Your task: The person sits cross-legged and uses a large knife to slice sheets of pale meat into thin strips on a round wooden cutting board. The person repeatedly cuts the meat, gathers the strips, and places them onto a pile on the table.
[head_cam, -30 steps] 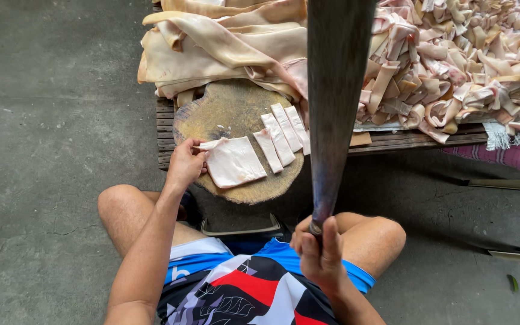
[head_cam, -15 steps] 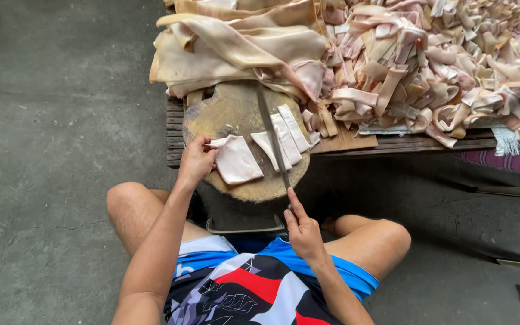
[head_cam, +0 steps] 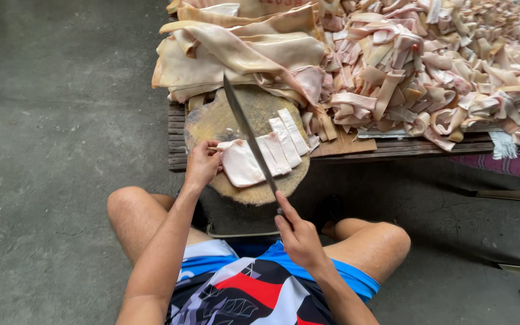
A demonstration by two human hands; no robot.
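- The slab of pork skin (head_cam: 241, 164) is pale pink-white, flat and roughly rectangular, lying on the round wooden chopping block (head_cam: 212, 123).
- Three cut strips (head_cam: 287, 135) lie side by side just to its right on the block.
- The left hand (head_cam: 201, 164) pinches the slab's left edge, fingers curled shut on it.
- The right hand (head_cam: 299, 235) grips the handle of a long knife (head_cam: 249, 135), whose blade lies across the slab.
- Behind, a low wooden desk (head_cam: 392, 147) carries heaps of skin strips (head_cam: 428, 66).
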